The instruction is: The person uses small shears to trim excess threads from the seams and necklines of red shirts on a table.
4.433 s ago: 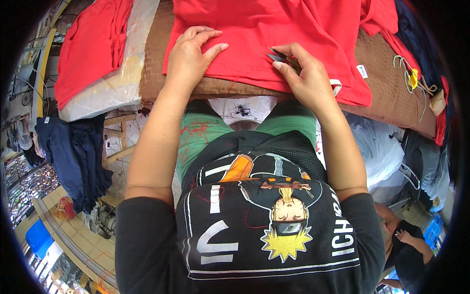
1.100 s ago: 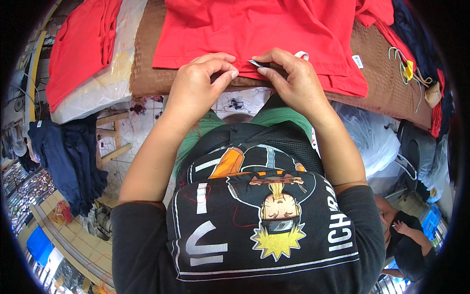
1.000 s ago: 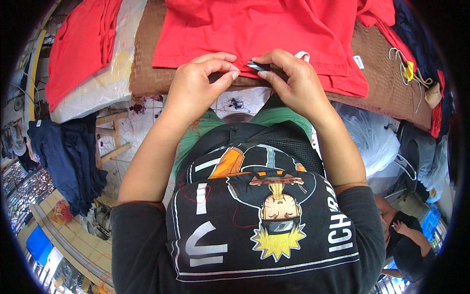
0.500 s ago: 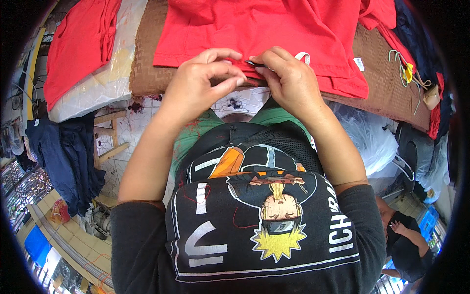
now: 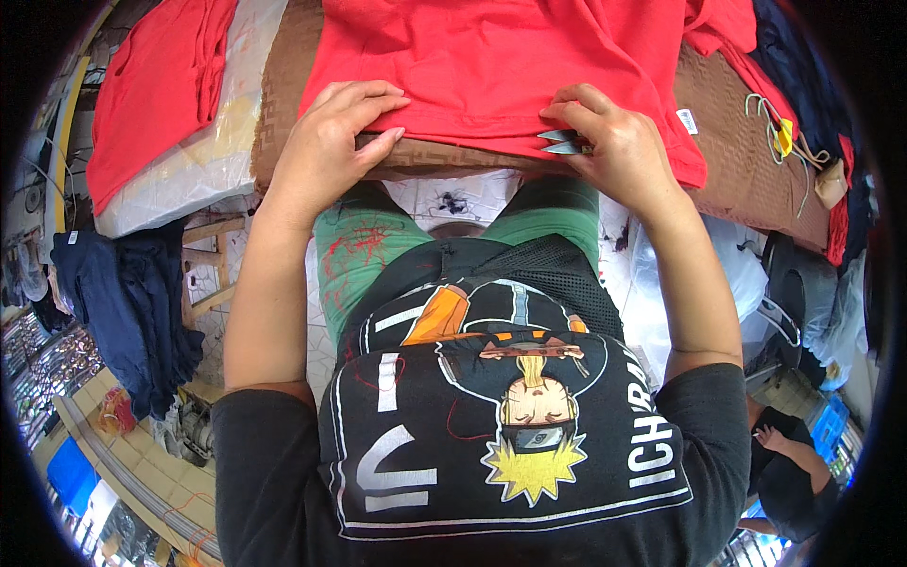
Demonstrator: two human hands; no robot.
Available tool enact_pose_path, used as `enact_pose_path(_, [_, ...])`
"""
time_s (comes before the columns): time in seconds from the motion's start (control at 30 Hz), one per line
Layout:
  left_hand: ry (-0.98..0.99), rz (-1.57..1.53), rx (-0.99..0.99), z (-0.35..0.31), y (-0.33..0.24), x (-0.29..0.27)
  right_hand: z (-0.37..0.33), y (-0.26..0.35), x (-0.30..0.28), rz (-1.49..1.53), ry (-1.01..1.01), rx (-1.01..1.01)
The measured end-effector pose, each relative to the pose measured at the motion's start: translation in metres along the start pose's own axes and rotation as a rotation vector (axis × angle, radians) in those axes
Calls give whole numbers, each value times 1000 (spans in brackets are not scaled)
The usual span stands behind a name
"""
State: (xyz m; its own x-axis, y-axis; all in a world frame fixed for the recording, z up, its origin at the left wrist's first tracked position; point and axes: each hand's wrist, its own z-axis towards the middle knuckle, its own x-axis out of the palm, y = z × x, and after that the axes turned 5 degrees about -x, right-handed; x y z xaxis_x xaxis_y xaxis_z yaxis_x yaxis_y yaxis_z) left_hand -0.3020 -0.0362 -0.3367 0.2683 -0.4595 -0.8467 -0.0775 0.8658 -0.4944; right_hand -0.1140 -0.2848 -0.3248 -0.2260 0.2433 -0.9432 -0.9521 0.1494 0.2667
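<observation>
A red knit garment (image 5: 491, 57) lies over the near edge of the brown patterned work surface (image 5: 732, 123), its hem toward me. At the hem's left part is my left hand (image 5: 335, 132), with its fingers on top of the cloth and the thumb by the hem edge. My right hand (image 5: 619, 142) holds small metal thread snips (image 5: 564, 142) in its palm. Their two pointed blades stick out leftward between thumb and fingers, slightly apart. The fingertips of that hand also rest on the red cloth. A small white label (image 5: 687, 121) shows near the garment's right edge.
Another red garment (image 5: 156, 85) lies at left on a plastic-covered surface (image 5: 222, 142). Dark blue cloth (image 5: 123, 302) hangs below it. To the right are a yellow-tagged cord bundle (image 5: 784, 137) and clear plastic bags (image 5: 727, 265). Another person (image 5: 789, 463) is at lower right.
My hands have moved apart along the hem from a close pinch at its middle. The snips' blades now show plainly in my right hand. The garment has shifted slightly.
</observation>
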Motion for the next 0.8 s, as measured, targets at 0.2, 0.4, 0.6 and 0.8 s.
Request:
enact_pose_path(0.2, [44, 0, 22, 2, 4, -5, -3, -20, -15, 156, -2, 31])
enact_pose_path(0.4, [-88, -175, -101, 3, 21, 0, 7, -16, -37, 556, -113, 280])
enact_pose_path(0.6, [-188, -226, -304, 13, 18, -5, 21, -28, 0, 404, -123, 409])
enact_pose_path(0.8, [-435, 220, -40, 26, 0, -7, 26, -12, -3, 65, -363, 328])
